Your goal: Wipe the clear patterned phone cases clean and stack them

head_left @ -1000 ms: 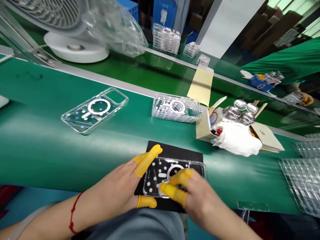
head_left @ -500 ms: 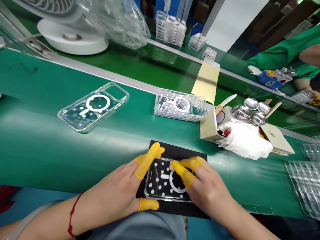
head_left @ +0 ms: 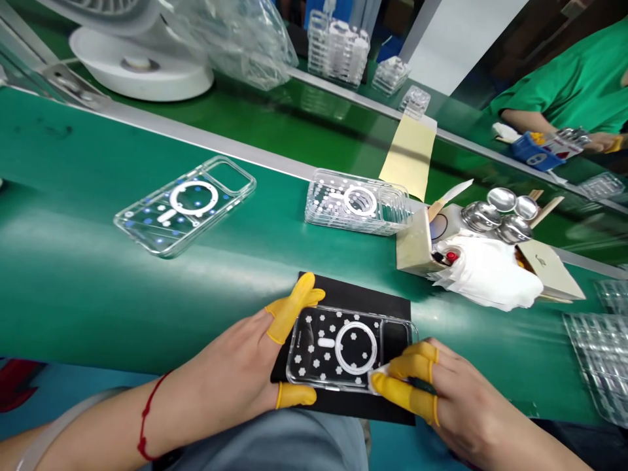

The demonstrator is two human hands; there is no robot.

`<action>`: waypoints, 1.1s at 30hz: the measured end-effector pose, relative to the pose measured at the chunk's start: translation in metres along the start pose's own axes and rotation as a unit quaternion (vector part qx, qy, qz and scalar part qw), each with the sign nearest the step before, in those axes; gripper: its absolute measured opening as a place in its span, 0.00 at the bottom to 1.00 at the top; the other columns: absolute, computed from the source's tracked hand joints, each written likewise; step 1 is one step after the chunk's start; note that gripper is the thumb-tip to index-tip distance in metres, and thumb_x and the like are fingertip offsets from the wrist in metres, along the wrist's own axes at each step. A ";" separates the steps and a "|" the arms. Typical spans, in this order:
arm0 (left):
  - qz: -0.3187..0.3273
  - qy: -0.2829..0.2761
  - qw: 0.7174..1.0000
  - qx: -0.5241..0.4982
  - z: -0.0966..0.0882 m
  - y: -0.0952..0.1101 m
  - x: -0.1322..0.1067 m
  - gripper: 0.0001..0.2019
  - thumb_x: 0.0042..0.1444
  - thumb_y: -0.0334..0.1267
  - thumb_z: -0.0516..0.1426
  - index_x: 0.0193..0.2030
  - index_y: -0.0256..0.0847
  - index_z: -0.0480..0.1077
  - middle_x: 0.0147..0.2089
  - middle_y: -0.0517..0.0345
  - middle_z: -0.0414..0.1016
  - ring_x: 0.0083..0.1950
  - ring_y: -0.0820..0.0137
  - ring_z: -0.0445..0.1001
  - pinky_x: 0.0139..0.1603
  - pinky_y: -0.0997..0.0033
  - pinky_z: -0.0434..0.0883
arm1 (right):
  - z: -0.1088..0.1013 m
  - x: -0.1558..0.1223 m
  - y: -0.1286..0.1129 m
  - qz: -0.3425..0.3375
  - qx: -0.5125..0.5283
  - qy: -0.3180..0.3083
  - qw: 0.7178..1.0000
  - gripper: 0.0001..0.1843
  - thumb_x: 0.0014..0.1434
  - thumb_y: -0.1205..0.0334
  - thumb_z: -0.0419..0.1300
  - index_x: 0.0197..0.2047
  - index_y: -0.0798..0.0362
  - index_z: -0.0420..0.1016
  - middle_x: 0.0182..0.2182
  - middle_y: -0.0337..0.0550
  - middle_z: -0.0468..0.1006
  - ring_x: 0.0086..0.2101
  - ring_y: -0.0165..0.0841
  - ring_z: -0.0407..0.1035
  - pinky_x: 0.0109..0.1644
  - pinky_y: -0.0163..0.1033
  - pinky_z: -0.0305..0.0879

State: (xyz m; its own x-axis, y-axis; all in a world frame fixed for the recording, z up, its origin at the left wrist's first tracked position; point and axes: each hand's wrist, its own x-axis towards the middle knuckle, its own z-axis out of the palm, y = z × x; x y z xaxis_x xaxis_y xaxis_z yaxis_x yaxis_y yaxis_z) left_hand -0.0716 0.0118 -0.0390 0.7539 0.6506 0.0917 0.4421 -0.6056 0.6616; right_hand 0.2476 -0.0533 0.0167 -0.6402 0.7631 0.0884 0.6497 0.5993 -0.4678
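Observation:
A clear phone case (head_left: 321, 356) with small white flowers and a white ring lies on a black mat (head_left: 363, 296) at the table's near edge. My left hand (head_left: 250, 353), in yellow finger cots, grips the case's left end, thumb at the near edge and fingers at the far one. Between the yellow-covered fingertips of my right hand (head_left: 441, 392) is a small white wipe (head_left: 377, 378). It touches the near edge of the case, below the ring. The rest of the wipe is hidden by the fingers.
Another clear case (head_left: 193, 206) lies at the left on the green table. Behind the mat sits a stack of cases (head_left: 358, 203). Right of it stands a box (head_left: 412, 252) with white cloths (head_left: 485, 275) and metal pots. Clear trays (head_left: 596, 366) lie far right; a co-worker's sleeve (head_left: 532, 85) shows beyond.
My right hand has moved right and toward me with the wipe, from the top of the ring to the case's near edge. My left hand keeps its hold.

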 end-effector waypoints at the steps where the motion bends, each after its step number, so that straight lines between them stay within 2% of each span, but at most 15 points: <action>1: 0.005 0.003 1.000 0.005 -0.001 0.000 0.001 0.40 0.67 0.58 0.62 0.78 0.40 0.58 0.75 0.36 0.67 0.75 0.45 0.68 0.74 0.47 0.69 | 0.000 -0.006 0.002 -0.001 -0.009 -0.003 1.000 0.18 0.80 0.64 0.50 0.63 0.44 0.77 0.42 0.41 0.84 0.40 0.35 0.76 0.47 0.42 0.71; 4: 0.021 0.021 0.999 0.025 -0.001 0.000 0.001 0.39 0.68 0.56 0.61 0.79 0.43 0.55 0.76 0.39 0.65 0.76 0.46 0.66 0.73 0.50 0.69 | 0.011 0.003 -0.005 -0.026 -0.034 0.011 0.999 0.19 0.79 0.68 0.49 0.61 0.50 0.78 0.44 0.44 0.84 0.41 0.36 0.74 0.46 0.43 0.68; 6: 0.028 0.029 0.999 0.031 -0.001 -0.002 0.000 0.41 0.68 0.55 0.61 0.81 0.46 0.51 0.77 0.43 0.65 0.76 0.47 0.65 0.73 0.52 0.70 | 0.023 0.026 -0.011 -0.015 -0.073 0.068 0.995 0.20 0.77 0.70 0.48 0.57 0.53 0.81 0.43 0.45 0.83 0.39 0.36 0.72 0.44 0.44 0.66; 9: 0.020 0.034 0.999 0.024 -0.001 -0.004 -0.001 0.46 0.65 0.57 0.64 0.82 0.51 0.45 0.78 0.47 0.64 0.75 0.47 0.67 0.73 0.54 0.70 | 0.030 0.053 -0.005 0.019 -0.181 0.153 0.971 0.20 0.75 0.71 0.50 0.47 0.49 0.85 0.33 0.44 0.79 0.33 0.37 0.65 0.37 0.45 0.60; 11: 0.002 0.033 0.999 0.012 -0.001 -0.004 0.000 0.48 0.64 0.57 0.65 0.82 0.55 0.44 0.78 0.50 0.64 0.74 0.47 0.69 0.72 0.54 0.70 | 0.025 0.051 0.007 0.029 -0.224 0.170 0.959 0.21 0.74 0.71 0.53 0.37 0.48 0.86 0.28 0.43 0.74 0.30 0.37 0.60 0.34 0.45 0.56; 14: -0.009 0.034 0.999 0.000 -0.001 -0.004 0.002 0.47 0.64 0.56 0.65 0.82 0.60 0.44 0.78 0.56 0.65 0.72 0.47 0.71 0.71 0.55 0.70 | 0.012 0.025 0.020 0.051 -0.185 0.137 0.972 0.17 0.70 0.72 0.58 0.34 0.50 0.85 0.30 0.45 0.72 0.31 0.36 0.60 0.33 0.43 0.56; 16: -0.005 0.040 0.999 0.008 -0.001 -0.004 0.003 0.46 0.65 0.56 0.64 0.82 0.60 0.44 0.77 0.58 0.66 0.71 0.48 0.72 0.71 0.56 0.71 | 0.007 0.007 0.017 0.057 -0.123 0.100 0.986 0.14 0.68 0.73 0.59 0.37 0.51 0.85 0.33 0.45 0.73 0.33 0.36 0.63 0.34 0.42 0.58; 18: 0.004 0.040 0.998 0.037 -0.001 -0.005 0.003 0.44 0.67 0.57 0.61 0.82 0.58 0.44 0.76 0.57 0.67 0.71 0.50 0.73 0.70 0.57 0.72 | 0.009 -0.002 0.005 0.048 -0.082 0.095 0.991 0.17 0.68 0.74 0.57 0.32 0.50 0.83 0.30 0.43 0.72 0.31 0.35 0.61 0.34 0.42 0.57; 20: 0.015 0.036 0.996 0.081 0.000 -0.006 0.001 0.42 0.69 0.60 0.58 0.82 0.55 0.44 0.76 0.55 0.67 0.71 0.52 0.74 0.68 0.57 0.73 | 0.015 -0.001 -0.006 0.036 -0.083 0.120 0.989 0.21 0.68 0.75 0.55 0.28 0.50 0.81 0.26 0.41 0.69 0.28 0.34 0.56 0.33 0.41 0.54; 22: 0.023 0.029 0.993 0.114 -0.001 -0.007 0.000 0.42 0.69 0.62 0.56 0.82 0.52 0.44 0.77 0.53 0.66 0.71 0.53 0.73 0.68 0.57 0.74 | 0.021 0.009 -0.010 0.037 -0.108 0.143 0.983 0.20 0.69 0.75 0.54 0.33 0.51 0.84 0.25 0.41 0.69 0.29 0.35 0.56 0.33 0.41 0.53; 24: 0.021 0.028 0.992 0.121 -0.002 -0.007 -0.001 0.44 0.69 0.63 0.56 0.82 0.52 0.42 0.77 0.51 0.66 0.72 0.53 0.73 0.67 0.57 0.75 | 0.024 0.020 -0.004 0.051 -0.144 0.155 0.976 0.18 0.69 0.76 0.55 0.42 0.51 0.86 0.28 0.43 0.73 0.31 0.37 0.59 0.34 0.42 0.54; 25: 0.016 0.029 0.992 0.118 -0.002 -0.007 -0.001 0.45 0.68 0.64 0.56 0.82 0.52 0.41 0.77 0.51 0.66 0.71 0.53 0.73 0.67 0.56 0.76 | 0.025 0.024 0.001 0.060 -0.162 0.162 0.972 0.17 0.69 0.75 0.56 0.43 0.52 0.87 0.29 0.45 0.74 0.31 0.37 0.59 0.35 0.43 0.54; 27: 0.005 0.031 0.994 0.107 -0.004 -0.006 0.000 0.45 0.68 0.64 0.56 0.82 0.53 0.41 0.76 0.51 0.67 0.70 0.52 0.75 0.65 0.55 0.77 | 0.024 0.027 0.013 0.073 -0.183 0.172 0.965 0.17 0.68 0.74 0.57 0.36 0.53 0.86 0.29 0.47 0.75 0.30 0.37 0.58 0.34 0.43 0.53; 30: -0.007 0.029 0.995 0.091 -0.005 -0.004 0.002 0.43 0.68 0.63 0.57 0.82 0.55 0.43 0.76 0.52 0.68 0.70 0.52 0.75 0.65 0.53 0.76 | 0.018 0.022 0.021 0.068 -0.144 0.141 0.977 0.19 0.70 0.70 0.58 0.28 0.52 0.83 0.30 0.47 0.75 0.32 0.36 0.60 0.36 0.42 0.55; 33: -0.016 0.027 0.996 0.082 -0.003 -0.004 0.003 0.43 0.67 0.62 0.59 0.82 0.54 0.44 0.77 0.52 0.66 0.72 0.50 0.72 0.67 0.51 0.75 | 0.009 0.011 0.011 0.034 -0.074 0.079 0.994 0.20 0.72 0.71 0.57 0.30 0.50 0.83 0.31 0.42 0.75 0.33 0.33 0.63 0.39 0.41 0.58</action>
State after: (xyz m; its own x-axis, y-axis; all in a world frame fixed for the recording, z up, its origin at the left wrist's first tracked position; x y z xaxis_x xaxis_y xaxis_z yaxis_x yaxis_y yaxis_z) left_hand -0.0732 0.0177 -0.0393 0.7129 0.6916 0.1160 0.5421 -0.6485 0.5344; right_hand 0.2446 -0.0406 0.0042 -0.5277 0.8245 0.2041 0.7496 0.5651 -0.3446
